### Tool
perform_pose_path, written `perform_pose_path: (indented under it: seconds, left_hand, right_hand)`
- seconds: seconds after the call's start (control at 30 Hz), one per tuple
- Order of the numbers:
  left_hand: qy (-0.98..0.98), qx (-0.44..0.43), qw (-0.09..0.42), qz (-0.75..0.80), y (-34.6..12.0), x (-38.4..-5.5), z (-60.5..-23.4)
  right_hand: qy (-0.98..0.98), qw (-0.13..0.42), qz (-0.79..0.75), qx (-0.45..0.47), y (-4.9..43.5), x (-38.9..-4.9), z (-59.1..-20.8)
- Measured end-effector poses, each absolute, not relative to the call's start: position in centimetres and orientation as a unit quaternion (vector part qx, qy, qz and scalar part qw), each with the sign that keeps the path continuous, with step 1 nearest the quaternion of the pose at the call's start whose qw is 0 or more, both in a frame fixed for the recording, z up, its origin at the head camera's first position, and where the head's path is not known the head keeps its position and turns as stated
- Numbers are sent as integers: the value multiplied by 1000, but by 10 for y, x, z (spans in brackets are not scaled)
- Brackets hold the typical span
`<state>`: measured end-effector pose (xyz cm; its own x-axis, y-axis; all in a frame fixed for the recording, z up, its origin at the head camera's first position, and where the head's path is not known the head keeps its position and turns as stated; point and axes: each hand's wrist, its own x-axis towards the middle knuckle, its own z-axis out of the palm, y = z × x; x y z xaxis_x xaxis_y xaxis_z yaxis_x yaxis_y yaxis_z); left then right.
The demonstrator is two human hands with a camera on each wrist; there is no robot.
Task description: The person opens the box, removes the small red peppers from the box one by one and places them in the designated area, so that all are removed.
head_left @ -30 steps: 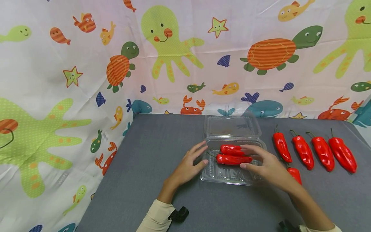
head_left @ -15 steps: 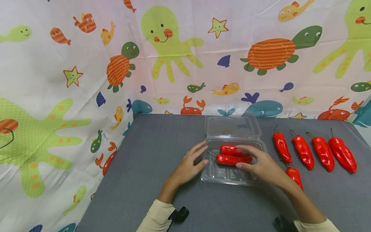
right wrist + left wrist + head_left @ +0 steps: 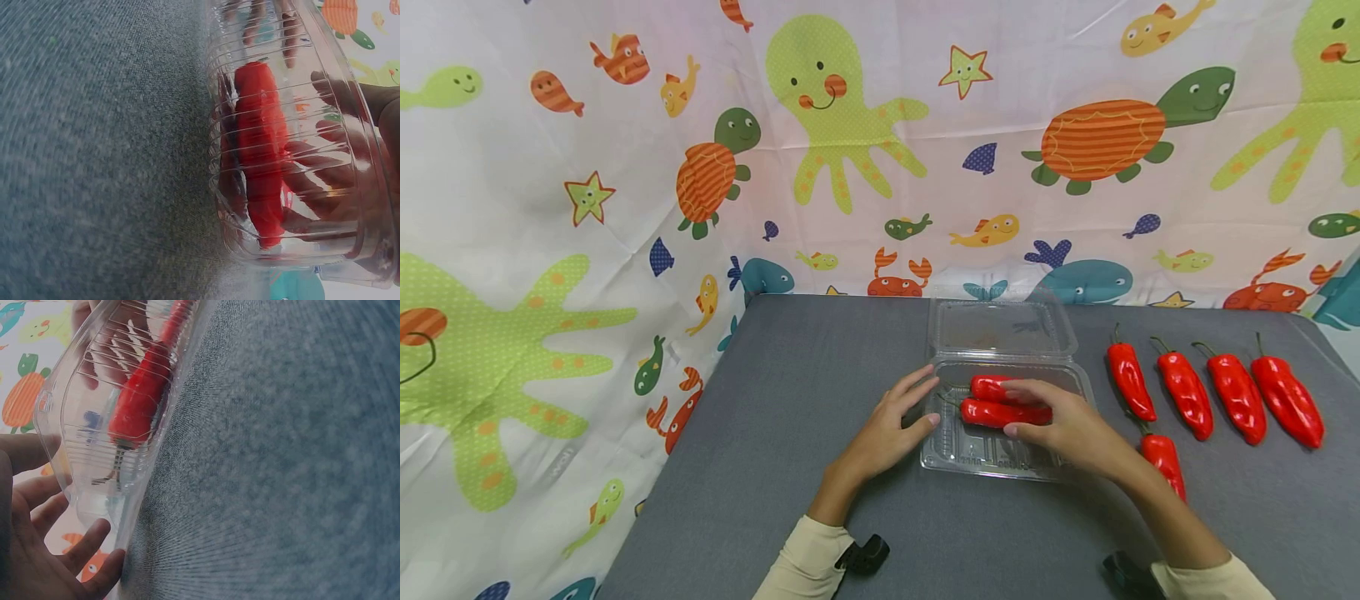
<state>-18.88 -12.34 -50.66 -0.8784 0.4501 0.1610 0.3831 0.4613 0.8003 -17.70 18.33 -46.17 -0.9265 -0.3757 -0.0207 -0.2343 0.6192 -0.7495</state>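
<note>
Two red peppers, a front pepper (image 3: 988,412) and a back pepper (image 3: 987,387), lie side by side in a clear plastic clamshell container (image 3: 951,460) with its lid raised. My left hand (image 3: 889,427) is at the container's left side, fingers spread; in the left wrist view its fingertips (image 3: 112,565) touch the plastic wall. My right hand (image 3: 1075,429) reaches over the right wall, covering the peppers' right ends. Through the plastic in the right wrist view, its loosely extended fingers (image 3: 312,181) lie against or just behind the pepper (image 3: 262,150); contact is hard to tell.
Several red peppers (image 3: 1234,396) stand in a row on the grey table (image 3: 820,375) at the right, stems pointing back. Another pepper (image 3: 1163,462) lies nearer, partly behind the right forearm. The container's lid (image 3: 1000,325) leans back towards a printed curtain (image 3: 865,167).
My right hand has shifted slightly left, further over the two peppers. The peppers in the container look almost unmoved. My left hand has stayed in place.
</note>
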Motion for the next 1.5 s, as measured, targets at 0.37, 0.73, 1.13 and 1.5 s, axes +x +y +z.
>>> perform_pose_path:
  seconds: [0.37, 0.73, 1.13, 1.5]
  left_hand:
    - [855, 246, 37, 456, -123, -189, -507]
    - [858, 244, 38, 451, -123, -190, -507]
    - [859, 241, 42, 450, -124, -189, -508]
    - [856, 240, 42, 456, -124, -188, -507]
  right_hand:
    - [896, 94, -396, -179, 179, -177, -464]
    - [901, 98, -386, -174, 175, -180, -470]
    - [899, 119, -378, -186, 171, -180, -470]
    - [901, 137, -369, -184, 170, -181, -472]
